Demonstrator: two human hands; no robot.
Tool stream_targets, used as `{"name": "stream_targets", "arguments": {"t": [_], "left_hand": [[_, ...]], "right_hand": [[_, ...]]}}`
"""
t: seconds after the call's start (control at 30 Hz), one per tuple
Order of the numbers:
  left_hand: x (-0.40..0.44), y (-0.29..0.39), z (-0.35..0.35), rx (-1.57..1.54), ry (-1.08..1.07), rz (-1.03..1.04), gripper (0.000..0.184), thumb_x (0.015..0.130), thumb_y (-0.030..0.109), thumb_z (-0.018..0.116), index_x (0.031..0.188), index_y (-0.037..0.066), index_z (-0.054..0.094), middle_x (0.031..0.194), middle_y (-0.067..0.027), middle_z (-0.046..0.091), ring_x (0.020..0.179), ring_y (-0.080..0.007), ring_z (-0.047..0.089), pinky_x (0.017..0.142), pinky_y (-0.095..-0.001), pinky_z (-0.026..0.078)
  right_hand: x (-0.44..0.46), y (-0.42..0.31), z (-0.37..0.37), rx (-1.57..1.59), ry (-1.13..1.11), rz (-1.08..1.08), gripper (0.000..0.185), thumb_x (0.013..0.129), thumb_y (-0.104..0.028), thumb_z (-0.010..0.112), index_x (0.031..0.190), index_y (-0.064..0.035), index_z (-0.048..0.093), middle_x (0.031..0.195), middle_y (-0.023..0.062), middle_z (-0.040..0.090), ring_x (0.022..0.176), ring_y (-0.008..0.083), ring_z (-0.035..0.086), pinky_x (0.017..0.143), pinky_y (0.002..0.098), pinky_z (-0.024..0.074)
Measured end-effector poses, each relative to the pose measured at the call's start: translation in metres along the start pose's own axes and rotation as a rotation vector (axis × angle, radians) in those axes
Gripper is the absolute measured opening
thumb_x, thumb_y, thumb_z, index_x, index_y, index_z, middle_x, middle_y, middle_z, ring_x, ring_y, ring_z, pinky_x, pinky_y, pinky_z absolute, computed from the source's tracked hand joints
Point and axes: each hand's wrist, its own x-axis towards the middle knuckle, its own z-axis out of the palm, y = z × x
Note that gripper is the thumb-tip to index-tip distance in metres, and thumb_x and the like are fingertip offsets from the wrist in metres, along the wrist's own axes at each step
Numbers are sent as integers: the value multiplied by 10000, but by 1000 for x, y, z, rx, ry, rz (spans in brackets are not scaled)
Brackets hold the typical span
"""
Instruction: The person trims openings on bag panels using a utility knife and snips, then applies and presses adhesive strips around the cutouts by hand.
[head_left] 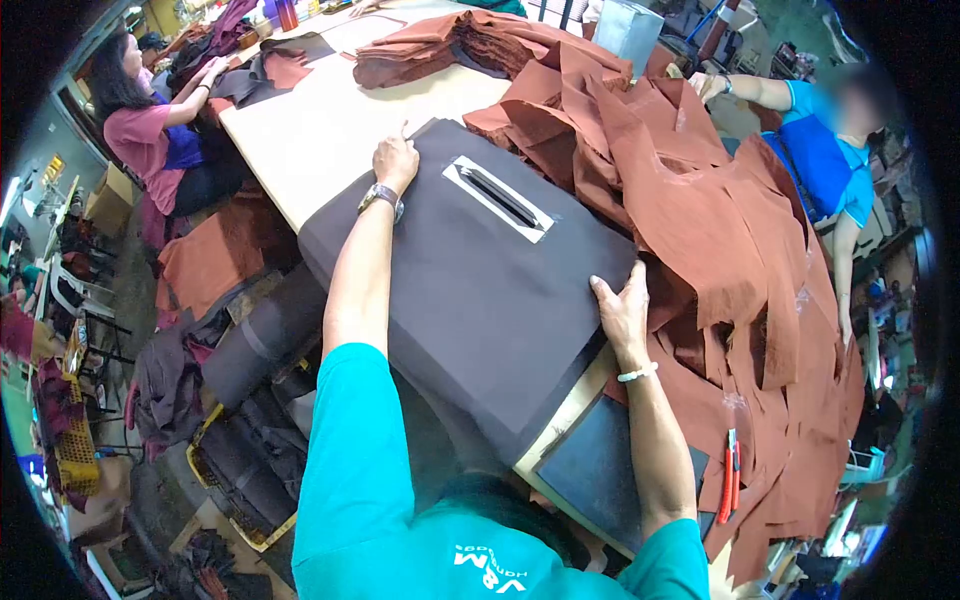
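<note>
A wide piece of dark grey-brown fabric (480, 300) lies flat before me and overhangs the table's near left side. My left hand (397, 163) is at its far left edge, with curled fingers on the fabric and the index finger sticking out. At the right edge, my right hand (624, 308) rests with thumb and index finger spread apart; its other fingers are partly hidden. On the fabric, between my hands and farther away, a white rectangular patch (498, 198) carries a long black pen-like object (500, 196).
Loose reddish-brown fabric (720, 220) is heaped on the right, beside a folded brown pile (430, 55). Red-handled cutters (731, 478) lie near a dark flat board (590, 465). Co-workers stand at the left (150, 140) and right (835, 150). Dark rolls (265, 335) lie below left.
</note>
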Motion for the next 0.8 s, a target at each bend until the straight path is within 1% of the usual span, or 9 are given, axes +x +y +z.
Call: {"name": "stream_targets", "arguments": {"t": [0.03,0.13,0.27,0.37,0.47,0.57,0.67,0.7,0.8], "left_hand": [[-5,4,-4,-48,6,-59,396,807,125,553,1202,143,530,898,-213,638,858,-368,617,770,-437,486],[-7,-1,-7,-119,81,-6,377,810,119,549,1186,140,539,907,-204,640,862,-372,613,775,-434,481],[-9,-6,-13,-175,96,-12,362,821,116,534,1181,148,542,919,-181,646,865,-368,615,776,-433,477],[-10,-2,-21,-152,51,-36,357,824,121,531,1179,156,548,916,-176,648,870,-357,617,776,-433,477],[-8,-4,-18,-100,88,-10,347,827,132,530,1172,159,555,919,-175,649,875,-349,618,780,-430,479],[-5,-8,-11,-51,38,-28,341,830,150,537,1170,162,560,927,-169,650,877,-347,619,782,-423,484],[-3,-10,-6,-73,52,-25,334,829,158,545,1162,161,565,927,-164,651,879,-346,618,784,-422,483],[-2,-9,-6,-89,68,-21,332,828,161,549,1159,161,567,927,-163,652,881,-345,618,786,-423,483],[4,-5,-11,-72,57,-21,335,823,170,561,1158,162,570,932,-165,650,888,-343,617,794,-422,480]], "right_hand": [[-2,-2,-1,18,-10,15,568,755,-64,635,1238,67,364,1112,243,569,1011,312,575,899,363,428],[-2,5,-1,82,-27,10,607,748,-68,639,1260,76,348,1165,251,537,1059,304,549,927,357,410],[-1,12,1,173,-25,15,635,741,-61,635,1280,89,332,1220,251,497,1110,298,513,964,348,383],[3,35,5,138,9,-5,639,742,-49,626,1286,99,324,1209,249,502,1115,296,508,974,344,375],[0,11,2,120,2,56,629,743,-53,625,1281,92,335,1207,244,507,1107,286,516,967,339,382],[0,6,7,164,19,31,618,742,-68,631,1275,73,353,1172,229,541,1064,278,548,936,335,410],[-2,-5,5,68,40,45,598,744,-72,631,1269,48,371,1117,212,580,1012,275,580,901,335,437],[-2,-2,5,63,49,62,598,743,-82,635,1269,31,374,1085,209,599,984,294,595,891,351,444],[0,7,5,18,43,79,617,740,-106,644,1276,20,366,1105,220,590,997,322,591,907,367,434]]}}
